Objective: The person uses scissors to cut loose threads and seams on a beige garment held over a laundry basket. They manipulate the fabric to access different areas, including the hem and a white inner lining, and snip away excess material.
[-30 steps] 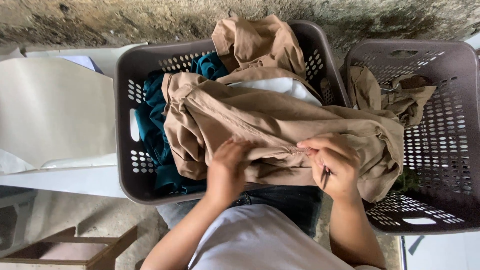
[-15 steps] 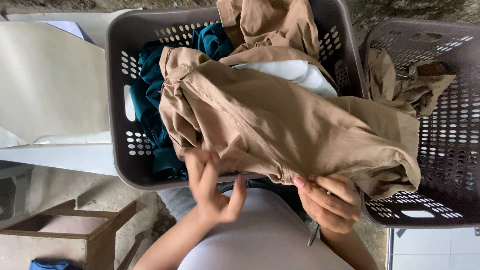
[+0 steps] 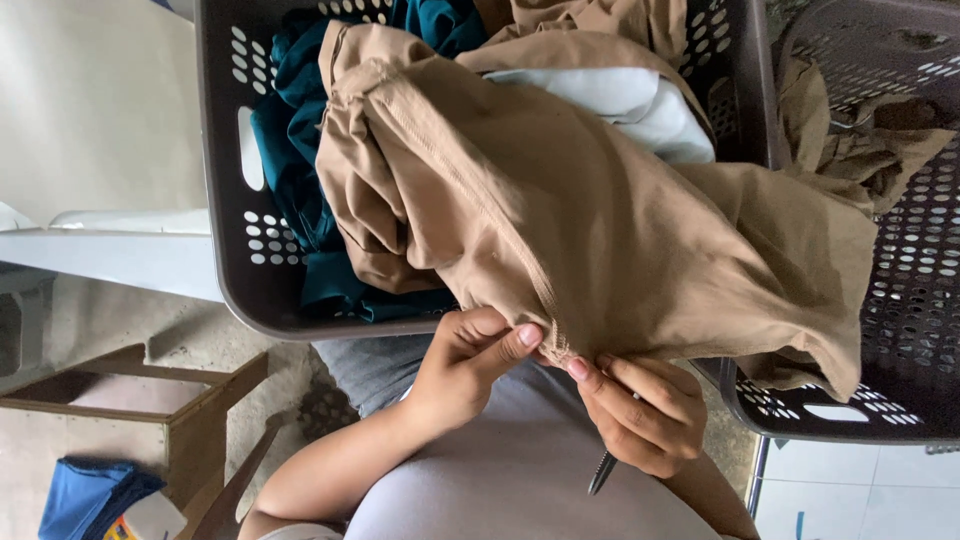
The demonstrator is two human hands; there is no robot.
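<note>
Far lower left, a blue cloth (image 3: 85, 492) lies on the floor with a bit of coloured packaging peeking beside it, too small to make out. Next to it, a wooden stool (image 3: 190, 405), and above that a white plastic surface (image 3: 110, 250) runs off the left edge.

Moving in: the grey basket (image 3: 225, 180) fills the upper middle, packed with a teal garment (image 3: 295, 170), and draped right over it is the tan garment (image 3: 590, 220), its lower edge hanging at centre frame above the lap.

Now the hands. The left hand (image 3: 465, 365) pinches the tan hem, thumb and fingers closed on the fabric. Just beside it, the right hand (image 3: 640, 410) grips the same hem with its fingertips while a thin dark tool (image 3: 603, 470), maybe a pen or seam ripper, is tucked in the curled fingers.

By my read, work on that hem is at an early stage: the fabric is found and held, the tool not yet applied.

Far right, a second grey basket (image 3: 900, 300) holds more tan cloth. No readable labels or signs anywhere.
</note>
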